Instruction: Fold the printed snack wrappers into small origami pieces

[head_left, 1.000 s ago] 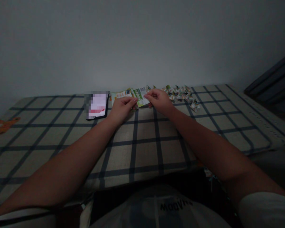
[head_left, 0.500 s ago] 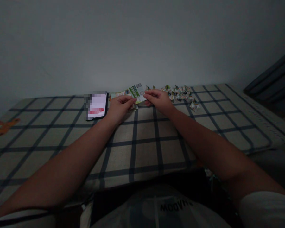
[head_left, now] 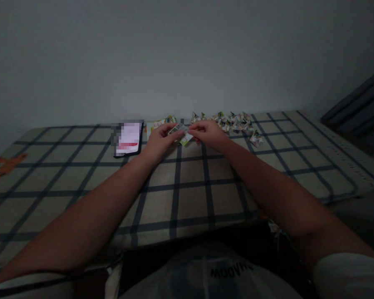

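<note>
In the head view, the left hand (head_left: 162, 139) and right hand (head_left: 209, 131) each have a closed grip on the paper (head_left: 187, 136) between them, over the counter (head_left: 191, 199). It should handle light and crease easily; pinch opposite edges.

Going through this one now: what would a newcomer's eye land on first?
Probably the phone-like device, its lit screen the brightest thing, on the checked cloth left of centre. Next, near the middle, the left hand and right hand hold a printed paper between them. To their right, folded paper pieces sit clustered near the wall.
</note>
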The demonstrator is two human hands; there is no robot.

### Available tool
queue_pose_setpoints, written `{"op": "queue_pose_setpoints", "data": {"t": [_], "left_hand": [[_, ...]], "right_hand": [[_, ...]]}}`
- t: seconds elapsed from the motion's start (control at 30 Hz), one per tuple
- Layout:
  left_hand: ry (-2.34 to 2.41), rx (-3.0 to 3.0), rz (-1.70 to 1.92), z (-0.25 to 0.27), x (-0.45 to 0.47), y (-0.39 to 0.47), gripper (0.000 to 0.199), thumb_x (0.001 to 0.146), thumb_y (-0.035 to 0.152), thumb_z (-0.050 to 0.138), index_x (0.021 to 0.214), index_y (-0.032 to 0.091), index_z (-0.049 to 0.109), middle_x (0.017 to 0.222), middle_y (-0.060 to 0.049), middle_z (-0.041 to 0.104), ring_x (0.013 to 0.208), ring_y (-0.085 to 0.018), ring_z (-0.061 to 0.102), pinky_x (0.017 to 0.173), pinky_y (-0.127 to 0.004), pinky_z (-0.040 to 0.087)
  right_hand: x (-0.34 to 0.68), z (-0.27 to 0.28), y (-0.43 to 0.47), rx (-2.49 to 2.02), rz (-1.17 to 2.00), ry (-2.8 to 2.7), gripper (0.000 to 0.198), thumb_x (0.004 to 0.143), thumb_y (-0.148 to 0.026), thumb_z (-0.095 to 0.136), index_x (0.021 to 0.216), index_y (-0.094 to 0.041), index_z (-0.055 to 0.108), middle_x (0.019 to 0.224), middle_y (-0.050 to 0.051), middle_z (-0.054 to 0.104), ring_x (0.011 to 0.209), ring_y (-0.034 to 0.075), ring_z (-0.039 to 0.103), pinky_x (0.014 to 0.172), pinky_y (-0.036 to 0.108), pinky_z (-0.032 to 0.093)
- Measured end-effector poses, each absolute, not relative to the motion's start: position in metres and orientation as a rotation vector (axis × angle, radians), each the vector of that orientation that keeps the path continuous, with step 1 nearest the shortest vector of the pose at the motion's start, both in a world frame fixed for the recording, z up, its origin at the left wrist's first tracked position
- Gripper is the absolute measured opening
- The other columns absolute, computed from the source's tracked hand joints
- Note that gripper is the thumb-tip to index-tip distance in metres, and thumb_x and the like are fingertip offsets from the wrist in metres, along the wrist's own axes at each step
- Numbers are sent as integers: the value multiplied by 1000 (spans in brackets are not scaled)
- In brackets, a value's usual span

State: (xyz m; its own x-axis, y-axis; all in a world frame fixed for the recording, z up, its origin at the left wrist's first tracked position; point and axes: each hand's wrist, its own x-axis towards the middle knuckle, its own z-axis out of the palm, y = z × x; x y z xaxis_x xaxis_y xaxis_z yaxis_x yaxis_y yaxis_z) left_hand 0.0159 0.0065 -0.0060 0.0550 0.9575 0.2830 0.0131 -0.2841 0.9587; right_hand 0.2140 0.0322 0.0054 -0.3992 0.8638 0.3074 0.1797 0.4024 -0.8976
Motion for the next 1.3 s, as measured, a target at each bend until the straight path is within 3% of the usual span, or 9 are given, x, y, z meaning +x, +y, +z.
{"op": "queue_pose_setpoints", "data": {"t": [0.23,0.43,0.67,0.83,1.3], "left_hand": [[1008,1450,1454,-6,14,8,48,62,57,91,82,17,74,80,-5,75,72,-16,68,73,-30,56],[1046,1488,1405,-10,12,10,47,64,55,89,84,16,73,83,-5,76,74,-17,68,74,-30,56],[1194,1820,1290,-11,7,8,39,77,54,79,78,16,77,77,-6,74,73,-18,65,69,-29,50],[1159,1815,1259,-9,8,7,39,75,55,79,85,18,79,83,-6,76,76,-19,66,69,-28,50],[1205,1841,1283,-6,7,4,37,77,52,77,74,16,77,70,-5,71,66,-16,60,62,-27,45]], "right_hand": [[212,3,27,-898,1052,-1855,25,82,-35,72,92,-12,76,64,0,66,55,10,58,54,22,50],[212,2,27,-871,1056,-1872,21,82,-36,70,81,-15,69,66,0,66,58,10,61,57,22,50],[212,1,26,-816,988,-1913,24,81,-41,69,80,-18,64,68,-1,61,62,12,57,59,24,48],[212,0,26,-777,944,-1970,25,85,-43,63,82,-19,62,73,0,61,67,13,56,62,25,47],[213,1,26,-791,882,-2028,20,87,-38,61,83,-18,63,75,0,62,70,14,55,64,25,44]]}}
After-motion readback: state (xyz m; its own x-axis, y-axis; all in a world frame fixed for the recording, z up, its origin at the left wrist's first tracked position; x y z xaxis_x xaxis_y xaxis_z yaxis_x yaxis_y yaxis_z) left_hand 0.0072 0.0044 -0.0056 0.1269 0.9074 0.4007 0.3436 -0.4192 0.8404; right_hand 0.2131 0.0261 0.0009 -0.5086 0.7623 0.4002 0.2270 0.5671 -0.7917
